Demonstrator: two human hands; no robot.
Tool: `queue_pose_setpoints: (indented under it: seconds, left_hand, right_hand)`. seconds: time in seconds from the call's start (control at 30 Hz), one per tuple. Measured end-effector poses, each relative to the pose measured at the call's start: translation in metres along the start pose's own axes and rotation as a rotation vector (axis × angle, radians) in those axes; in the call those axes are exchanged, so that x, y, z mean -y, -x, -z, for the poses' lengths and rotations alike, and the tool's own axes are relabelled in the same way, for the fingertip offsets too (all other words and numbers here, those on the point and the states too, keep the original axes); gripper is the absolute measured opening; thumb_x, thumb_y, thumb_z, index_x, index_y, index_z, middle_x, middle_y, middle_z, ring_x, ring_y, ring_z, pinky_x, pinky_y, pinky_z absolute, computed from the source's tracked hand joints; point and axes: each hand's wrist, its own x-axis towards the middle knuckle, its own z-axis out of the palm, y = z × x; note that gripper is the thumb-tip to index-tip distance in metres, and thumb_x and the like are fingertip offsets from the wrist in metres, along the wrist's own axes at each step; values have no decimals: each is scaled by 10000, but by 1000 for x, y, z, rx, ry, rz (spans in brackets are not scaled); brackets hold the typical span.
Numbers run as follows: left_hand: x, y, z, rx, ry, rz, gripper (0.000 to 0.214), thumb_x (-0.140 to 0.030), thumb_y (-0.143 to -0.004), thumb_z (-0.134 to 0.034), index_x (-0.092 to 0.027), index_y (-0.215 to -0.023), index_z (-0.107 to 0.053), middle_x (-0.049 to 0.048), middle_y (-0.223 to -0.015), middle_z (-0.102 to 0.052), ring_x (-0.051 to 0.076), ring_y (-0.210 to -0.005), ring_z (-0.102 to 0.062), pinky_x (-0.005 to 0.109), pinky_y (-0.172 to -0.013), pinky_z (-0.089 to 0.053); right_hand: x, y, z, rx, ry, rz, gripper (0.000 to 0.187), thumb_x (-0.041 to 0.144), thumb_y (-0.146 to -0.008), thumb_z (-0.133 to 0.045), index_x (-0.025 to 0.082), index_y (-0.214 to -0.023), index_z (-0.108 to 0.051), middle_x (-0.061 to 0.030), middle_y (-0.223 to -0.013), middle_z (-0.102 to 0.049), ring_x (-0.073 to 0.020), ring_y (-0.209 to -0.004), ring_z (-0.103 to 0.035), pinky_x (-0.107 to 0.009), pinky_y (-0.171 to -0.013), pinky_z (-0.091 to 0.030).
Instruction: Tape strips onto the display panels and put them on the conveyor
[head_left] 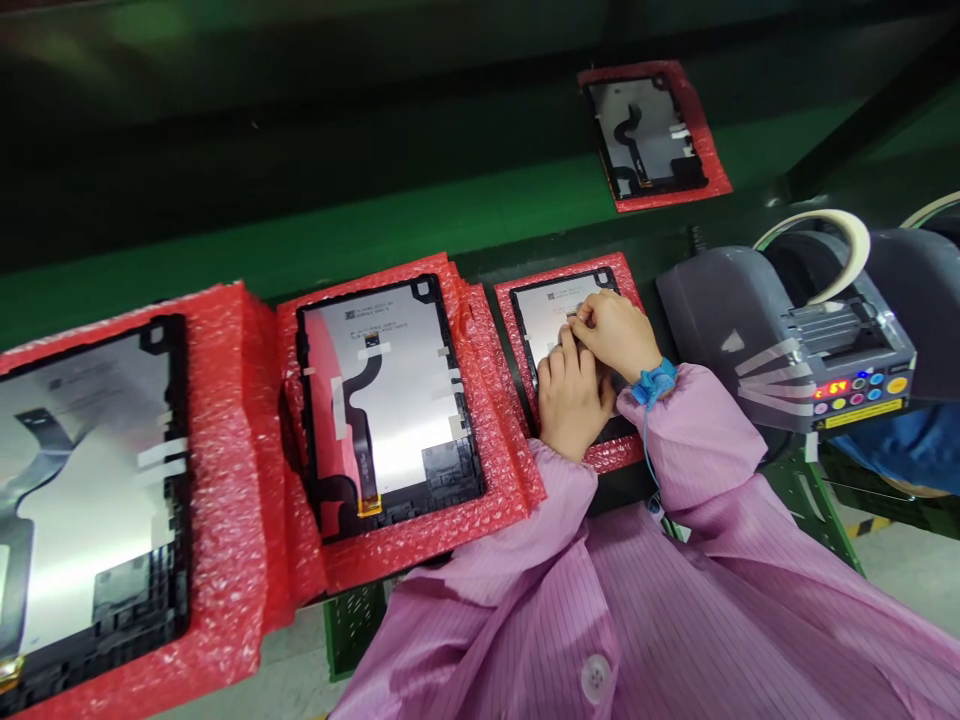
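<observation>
Both my hands work at the upper middle of a tablet display panel (534, 306), its silver back facing up on red bubble wrap. The thumb and index finger of my right hand (619, 332) are pinched together near the end of the panel's dark ribbon cable. What they hold is too small to make out. Just below, my left hand (571, 400) rests on the panel, its fingers bent and close together, tips by the same spot. Most of the cable is hidden under my hands. A blue wrist strap (655, 382) circles my right wrist.
Left of my hands lies a similar panel (405, 400) on stacked red bubble wrap (442, 530), with another panel (90, 500) farther left. One more panel (654, 135) lies on the green surface behind. A grey tape dispenser (757, 320) with cut strips stands at right.
</observation>
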Motion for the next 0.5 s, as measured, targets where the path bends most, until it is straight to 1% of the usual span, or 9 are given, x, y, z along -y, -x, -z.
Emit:
queue_pose_setpoints:
  seconds: [0.07,0.13,0.2,0.27,0.33,0.4,0.5]
  left_hand:
    - [-1,-2,1,0,-3,7,489,-357,-933,-514,-54,-1316,-529,249,-1556,-398,353,-1248,-503,508,-1044,-417]
    - [-1,-2,3,7,-2,6,515,-344,-923,-529,-43,-1341,-514,256,-1559,-388,358,-1262,-497,511,-1050,-420]
    - [-1,0,5,20,17,3,513,-335,-925,-529,-46,-1350,-516,251,-1561,-388,358,-1267,-500,511,-1061,-423]
    - [-1,8,7,-1,44,42,495,-319,-934,-518,-50,-1350,-526,252,-1557,-392,364,-1299,-485,526,-1098,-398]
    - [-1,20,7,-61,62,131,507,-300,-940,-509,-52,-1382,-507,263,-1570,-361,391,-1376,-418,572,-1146,-336]
    - [0,32,2,-111,80,217,545,-290,-945,-497,-47,-1431,-458,281,-1586,-315,419,-1445,-329,614,-1168,-284]
    - [3,43,-7,-110,133,257,583,-291,-956,-475,-33,-1473,-396,299,-1596,-279,420,-1494,-252,612,-1182,-270]
  right_hand:
    - [-4,-1,5,-24,5,-108,281,356,-849,-667,129,-1004,-609,-153,-1041,-657,-318,-943,-646,-440,-811,-499]
    - [-10,2,8,-97,-10,-183,364,315,-834,-676,108,-1113,-568,-172,-1050,-651,-332,-941,-643,-472,-817,-506]
    - [-16,10,9,-205,-7,-182,322,222,-875,-572,98,-1171,-545,-197,-1118,-629,-344,-1018,-619,-492,-862,-497]
    - [-21,21,6,-291,31,-166,328,164,-899,-469,66,-1204,-541,-241,-1206,-584,-370,-1139,-561,-509,-924,-472]
    - [-23,30,2,-290,62,-176,373,153,-909,-430,9,-1238,-528,-282,-1236,-556,-391,-1205,-514,-517,-971,-444]
    - [-24,34,-2,-246,58,-206,391,159,-922,-416,-27,-1251,-519,-302,-1220,-565,-387,-1195,-525,-514,-996,-429]
    - [-26,27,-5,-196,-7,-285,351,198,-937,-431,-3,-1199,-551,-295,-1182,-607,-370,-1119,-587,-495,-976,-442]
